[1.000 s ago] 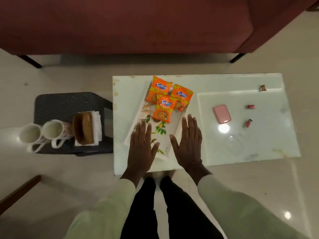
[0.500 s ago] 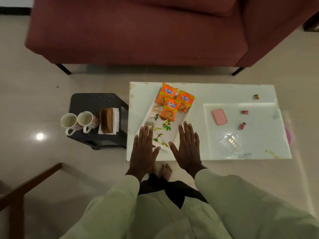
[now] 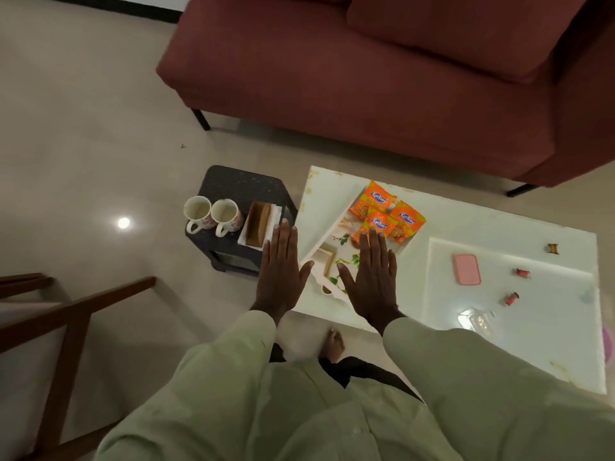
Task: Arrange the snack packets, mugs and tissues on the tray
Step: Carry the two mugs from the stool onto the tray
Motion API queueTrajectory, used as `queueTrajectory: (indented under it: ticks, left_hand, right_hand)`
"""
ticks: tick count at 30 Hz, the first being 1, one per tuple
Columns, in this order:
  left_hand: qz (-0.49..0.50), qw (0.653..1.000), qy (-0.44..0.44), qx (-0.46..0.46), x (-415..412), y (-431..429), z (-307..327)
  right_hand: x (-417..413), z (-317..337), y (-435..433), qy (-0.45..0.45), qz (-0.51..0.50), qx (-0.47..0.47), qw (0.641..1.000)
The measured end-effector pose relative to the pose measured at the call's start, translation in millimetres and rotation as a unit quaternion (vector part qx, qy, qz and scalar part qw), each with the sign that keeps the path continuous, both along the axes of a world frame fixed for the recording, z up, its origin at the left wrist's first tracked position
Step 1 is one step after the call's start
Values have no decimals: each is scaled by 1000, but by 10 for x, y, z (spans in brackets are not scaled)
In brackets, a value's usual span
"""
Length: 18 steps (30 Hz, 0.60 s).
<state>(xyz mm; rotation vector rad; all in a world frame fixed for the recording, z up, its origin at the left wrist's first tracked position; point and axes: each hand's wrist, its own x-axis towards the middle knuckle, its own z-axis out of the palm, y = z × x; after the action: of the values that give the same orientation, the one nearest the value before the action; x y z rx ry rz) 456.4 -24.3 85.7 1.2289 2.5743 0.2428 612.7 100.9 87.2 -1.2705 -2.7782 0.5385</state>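
A: What do we see from the head camera?

B: We look down on a white table (image 3: 499, 234) with a floral tray (image 3: 324, 242) lying on it. Three orange packets (image 3: 386, 216) already sit at the tray's far end. Both of the person's hands are flat, fingers straight and together, gripping nothing.

A: Where are the hands?

B: The left hand (image 3: 282, 271) hovers at the table's left edge, its fingertips reaching toward a dark stool (image 3: 233, 188) beside the table. The right hand (image 3: 371, 277) is over the tray's near half, fingertips just short of the packets. We cannot tell if either palm touches a surface.

A: And the things not yet on the tray?

B: All are on the stool, left of the tray. Two mugs (image 3: 213, 214) stand upright side by side at its left edge, handles toward us. The tissues (image 3: 263, 221), a white stack in a brown holder, lie at the stool's right, just beyond the left fingertips. Their long side runs away from us, roughly in line with those fingers.

A: Which hand is better placed?

B: We judge the left. The tissues are nearest it, the mugs a little farther left, and the right hand would need to cross over. The tray's near half looks free to take them.
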Motion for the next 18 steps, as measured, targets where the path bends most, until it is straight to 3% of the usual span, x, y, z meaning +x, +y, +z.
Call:
queueTrajectory:
  ticks: [8,18]
  left_hand:
    - [29,999,-15,36,-891,-453,11]
    - [-64,996,-54,9,-2132,-1269,-189]
  right_hand:
    - [-977,-89,-408,16,25,-9,1000]
    - [-2268,-199,-1121,-5,-20,-15,1000]
